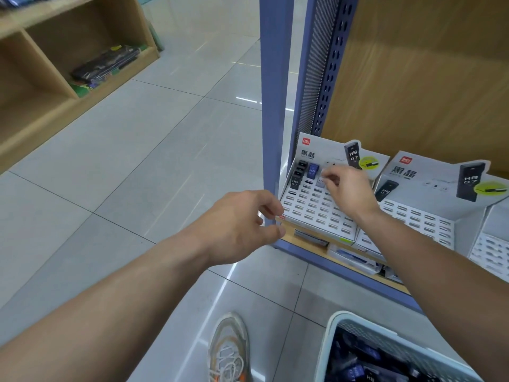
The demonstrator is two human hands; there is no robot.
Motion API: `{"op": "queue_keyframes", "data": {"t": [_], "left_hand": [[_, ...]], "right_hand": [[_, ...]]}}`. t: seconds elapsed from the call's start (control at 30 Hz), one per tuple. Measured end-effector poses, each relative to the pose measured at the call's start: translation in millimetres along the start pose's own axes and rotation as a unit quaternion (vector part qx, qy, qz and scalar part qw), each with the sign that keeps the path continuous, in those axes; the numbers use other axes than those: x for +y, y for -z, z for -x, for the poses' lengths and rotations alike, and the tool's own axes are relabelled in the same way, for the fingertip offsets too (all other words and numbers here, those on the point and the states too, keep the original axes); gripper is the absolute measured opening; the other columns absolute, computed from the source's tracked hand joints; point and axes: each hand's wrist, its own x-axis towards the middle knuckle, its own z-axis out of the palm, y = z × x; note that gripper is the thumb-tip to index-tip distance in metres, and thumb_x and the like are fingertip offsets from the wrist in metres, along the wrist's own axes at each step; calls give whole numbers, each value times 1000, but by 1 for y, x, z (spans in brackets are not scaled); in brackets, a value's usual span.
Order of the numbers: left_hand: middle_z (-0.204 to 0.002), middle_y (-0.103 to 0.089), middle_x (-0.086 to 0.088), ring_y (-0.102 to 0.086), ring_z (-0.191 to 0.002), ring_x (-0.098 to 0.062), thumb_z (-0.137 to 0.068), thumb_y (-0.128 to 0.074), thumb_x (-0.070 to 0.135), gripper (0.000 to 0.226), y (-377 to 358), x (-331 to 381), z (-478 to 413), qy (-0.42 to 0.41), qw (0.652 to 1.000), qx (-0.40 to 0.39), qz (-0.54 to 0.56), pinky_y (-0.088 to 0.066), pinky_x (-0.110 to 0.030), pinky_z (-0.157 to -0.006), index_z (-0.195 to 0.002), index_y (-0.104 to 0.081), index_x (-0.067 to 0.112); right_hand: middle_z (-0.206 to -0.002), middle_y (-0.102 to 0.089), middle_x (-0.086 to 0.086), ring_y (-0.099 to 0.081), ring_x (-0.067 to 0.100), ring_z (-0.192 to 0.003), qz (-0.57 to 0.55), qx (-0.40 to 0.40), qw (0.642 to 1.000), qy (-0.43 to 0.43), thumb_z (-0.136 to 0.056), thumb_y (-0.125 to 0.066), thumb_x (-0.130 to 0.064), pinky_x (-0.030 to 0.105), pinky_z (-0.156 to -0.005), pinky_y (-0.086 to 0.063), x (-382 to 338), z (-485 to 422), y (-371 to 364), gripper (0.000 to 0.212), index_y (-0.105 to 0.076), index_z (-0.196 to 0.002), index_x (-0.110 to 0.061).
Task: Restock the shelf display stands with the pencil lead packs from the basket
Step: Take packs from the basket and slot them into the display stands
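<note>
Right of centre, toward 3 o'clock, a white cardboard display stand (311,213) sat tilted on the wood-edged shelf, its sloping face punched with rows of small rectangular slots. At the stand's 11 o'clock corner, a short column of black rectangular packs (298,176) stood in the slots, with a glossy blue pack (313,170) just beside them.

The right hand (349,193) hung over the upper slots, fingers curled narrowly, and its fingertips pinched a small pale grey pack (320,183) next to the blue one; the pack was blurred, so whether it sat in a slot could not be told.

The left hand (242,224) hovered at the stand's 8 o'clock corner with loosely curled fingers and held nothing. Whether it touched the cardboard could not be told.

A second white cardboard stand (424,219) of the same slotted shape sat directly to the right of the first.

At 5 o'clock, on the floor, stood a pale blue plastic lattice basket (337,325) with a rounded rim, holding a loose heap of dark pencil lead packs (355,366).

A smooth blue metal upright (275,106) rose at 12 o'clock beside a dark perforated rail (332,64) and a wood-grain back panel (427,78). Glossy grey floor tiles (137,161) filled the left, with a light wooden cubby unit (41,84) at 10 o'clock and a laced mesh sneaker (228,348) at 6 o'clock.
</note>
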Motion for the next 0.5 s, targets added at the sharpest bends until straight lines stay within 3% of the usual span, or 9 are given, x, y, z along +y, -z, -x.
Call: {"op": "queue_keyframes", "data": {"t": [0.1, 0.23, 0.37, 0.5], "left_hand": [[-107, -60, 22, -63, -99, -5, -93, -69, 42, 26, -1, 2, -3, 0, 1000, 2, -6, -47, -11, -75, -117, -62, 36], [-114, -61, 17, -62, -101, -8, -93, -69, 40, 30, -4, 11, -7, -11, 1000, 5, -17, -42, -8, -68, -121, -62, 32], [-119, -62, 12, -61, -101, -10, -92, -71, 38, 32, -8, 21, -8, -24, 999, 2, -40, -40, -12, -67, -121, -62, 30], [-119, -62, 8, -59, -95, -15, -91, -71, 39, 35, -20, 34, -4, -30, 996, -14, -86, -45, -24, -79, -123, -62, 27]], "right_hand": [[-102, -71, 7, -65, 22, -87, 23, -24, 999, 5, -96, -64, -13, 40, -85, -56, -3, 1, 0, 14, -73, -106, -11], [-113, -64, 7, -64, 22, -95, 11, -28, 998, -54, -95, -67, -23, 41, -89, -55, -9, 13, 20, 38, -63, -131, -13], [-114, -65, 7, -64, 21, -96, 29, -54, 995, -76, -91, -72, -30, 38, -87, -55, -10, 47, 59, 39, -66, -126, -13], [-111, -69, 1, -63, 12, -84, 53, -111, 986, -115, -87, -75, -33, 26, -76, -47, 4, 114, 103, 31, -71, -114, -19]]}}
